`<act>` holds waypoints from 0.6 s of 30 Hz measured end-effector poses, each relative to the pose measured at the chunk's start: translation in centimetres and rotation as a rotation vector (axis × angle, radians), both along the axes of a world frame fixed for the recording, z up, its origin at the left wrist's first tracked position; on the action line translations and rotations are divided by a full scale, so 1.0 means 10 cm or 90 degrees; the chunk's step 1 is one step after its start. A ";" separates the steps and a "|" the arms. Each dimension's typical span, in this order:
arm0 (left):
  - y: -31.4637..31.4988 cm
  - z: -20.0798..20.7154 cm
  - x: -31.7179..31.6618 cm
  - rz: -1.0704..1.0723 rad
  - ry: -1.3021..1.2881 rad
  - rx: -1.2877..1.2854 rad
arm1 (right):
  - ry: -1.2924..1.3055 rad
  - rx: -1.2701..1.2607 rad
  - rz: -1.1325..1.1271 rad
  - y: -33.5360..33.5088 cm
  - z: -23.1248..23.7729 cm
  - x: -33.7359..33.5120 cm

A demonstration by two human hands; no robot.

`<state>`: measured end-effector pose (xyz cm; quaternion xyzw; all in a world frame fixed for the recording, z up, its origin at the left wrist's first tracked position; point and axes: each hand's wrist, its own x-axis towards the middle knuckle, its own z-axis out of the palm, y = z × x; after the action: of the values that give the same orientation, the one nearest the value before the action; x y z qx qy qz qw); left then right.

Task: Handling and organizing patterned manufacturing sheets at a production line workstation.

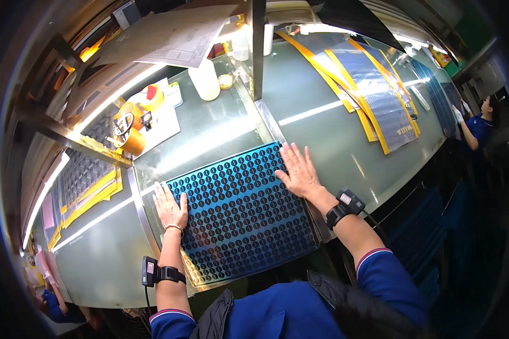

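Note:
A blue sheet [240,217] covered in rows of small dark round marks lies flat on the glass-topped table, close to my body. Its lower left corner looks yellowish under the light. My left hand [170,208] rests flat along the sheet's left edge near the far corner, fingers stretched out. At the far right corner, my right hand [300,172] lies with fingers spread, its thumb over the sheet and its palm beside the edge. Neither hand grips anything.
Orange tape rolls [131,133] and a white cylinder [204,81] stand at the back left. Yellow-edged clear sheets [373,93] lie to the right, more [90,195] to the left. A metal post [257,51] rises behind. Co-workers [481,127] are at both sides.

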<state>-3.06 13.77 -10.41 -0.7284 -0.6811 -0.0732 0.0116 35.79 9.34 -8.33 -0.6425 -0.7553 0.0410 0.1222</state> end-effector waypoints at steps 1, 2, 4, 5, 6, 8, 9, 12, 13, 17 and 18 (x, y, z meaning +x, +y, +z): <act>0.00 0.02 -0.03 -0.002 0.001 0.000 | 0.014 0.044 -0.018 0.04 -0.04 0.04; 0.01 0.04 -0.03 0.002 0.000 -0.014 | 0.018 0.051 -0.009 0.05 -0.07 0.06; 0.01 0.00 -0.21 -0.005 -0.025 -0.006 | -0.038 0.085 -0.039 0.07 -0.02 -0.05; -0.04 -0.07 -0.36 -0.027 -0.121 0.046 | -0.008 0.095 -0.048 -0.01 0.01 -0.10; -0.11 -0.13 -0.45 0.017 -0.210 0.048 | 0.019 0.112 -0.060 -0.08 0.03 -0.08; -0.43 -0.16 -0.47 0.046 -0.335 0.046 | 0.083 0.103 -0.022 -0.50 0.10 0.04; -0.78 -0.06 -0.51 0.047 -0.358 0.039 | 0.119 0.093 0.006 -0.78 0.11 0.06; -1.90 0.32 -0.49 -0.078 -0.235 0.065 | 0.076 0.010 0.081 -1.79 0.36 0.10; -2.19 0.35 -0.48 -0.121 -0.227 0.050 | -0.019 -0.094 0.094 -2.04 0.38 0.09; -2.69 0.36 -0.48 -0.207 -0.145 -0.102 | -0.057 -0.112 0.101 -2.47 0.32 0.00; -2.70 0.38 -0.47 -0.212 -0.150 -0.095 | -0.117 -0.085 0.116 -2.48 0.31 0.01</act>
<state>-7.81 -13.19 -6.65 -0.8160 -0.5518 -0.1083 -0.1340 35.85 -15.43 -5.27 -0.5789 -0.8142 0.0430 0.0053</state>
